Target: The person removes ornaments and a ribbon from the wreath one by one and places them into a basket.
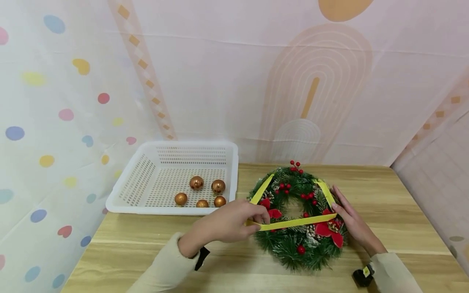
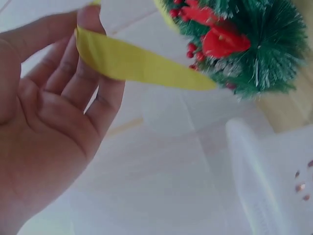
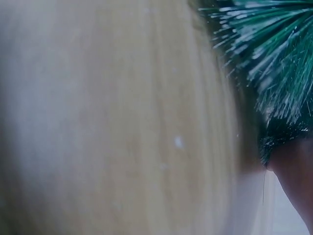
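Observation:
A green wreath (image 1: 289,252) with red flowers, berries and pine cones lies on the wooden table. Yellow ribbon (image 1: 298,222) crosses its front in a straight band, and further strips run up both sides to its top. At the wreath's left side, my left hand (image 1: 234,219) pinches the ribbon between thumb and fingers. The left wrist view shows the ribbon (image 2: 122,61) stretching from the fingers to the wreath (image 2: 274,44). My right hand (image 1: 357,224) rests against the wreath's right edge, fingers straight, the thumb at the ribbon's bend. Only a sliver of that hand (image 3: 293,181) shows in the right wrist view.
A white plastic basket (image 1: 126,209) stands left of the wreath, with several copper-coloured balls (image 1: 196,183) inside. A patterned curtain (image 1: 220,81) hangs behind the table (image 1: 373,195). A small black object (image 1: 362,277) is beside the right wrist.

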`<state>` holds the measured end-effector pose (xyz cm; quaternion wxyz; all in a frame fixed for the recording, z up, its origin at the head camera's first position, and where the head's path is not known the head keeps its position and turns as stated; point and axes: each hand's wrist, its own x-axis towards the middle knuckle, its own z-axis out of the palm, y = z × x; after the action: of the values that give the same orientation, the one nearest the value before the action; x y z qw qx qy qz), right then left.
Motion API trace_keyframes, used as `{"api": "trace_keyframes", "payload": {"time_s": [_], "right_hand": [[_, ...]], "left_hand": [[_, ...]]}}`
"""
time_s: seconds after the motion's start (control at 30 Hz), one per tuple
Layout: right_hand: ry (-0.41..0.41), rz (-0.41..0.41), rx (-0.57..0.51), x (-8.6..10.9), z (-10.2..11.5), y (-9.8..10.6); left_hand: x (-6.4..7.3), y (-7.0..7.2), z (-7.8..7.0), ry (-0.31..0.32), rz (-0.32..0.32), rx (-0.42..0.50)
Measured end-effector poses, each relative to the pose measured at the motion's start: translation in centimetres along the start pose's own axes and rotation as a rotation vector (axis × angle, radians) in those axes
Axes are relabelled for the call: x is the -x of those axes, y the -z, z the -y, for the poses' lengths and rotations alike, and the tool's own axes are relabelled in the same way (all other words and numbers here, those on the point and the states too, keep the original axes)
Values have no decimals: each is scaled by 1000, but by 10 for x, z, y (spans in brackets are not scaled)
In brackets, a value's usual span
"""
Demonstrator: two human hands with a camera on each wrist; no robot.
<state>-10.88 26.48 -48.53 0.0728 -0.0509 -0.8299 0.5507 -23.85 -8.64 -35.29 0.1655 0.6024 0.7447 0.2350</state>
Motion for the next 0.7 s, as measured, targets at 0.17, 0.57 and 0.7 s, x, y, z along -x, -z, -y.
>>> {"api": "trace_keyframes", "payload": {"time_s": [0.17,0.57,0.7], "right_hand": [[2,-7,13,0,1,0],[10,-21,5,1,4,-2],[6,-26,19,1,3,-1]], "left_hand": [[8,4,-4,-102,43,67],[24,28,-13,-326,-51,274],[32,38,-9,-377,-141,300]]}}
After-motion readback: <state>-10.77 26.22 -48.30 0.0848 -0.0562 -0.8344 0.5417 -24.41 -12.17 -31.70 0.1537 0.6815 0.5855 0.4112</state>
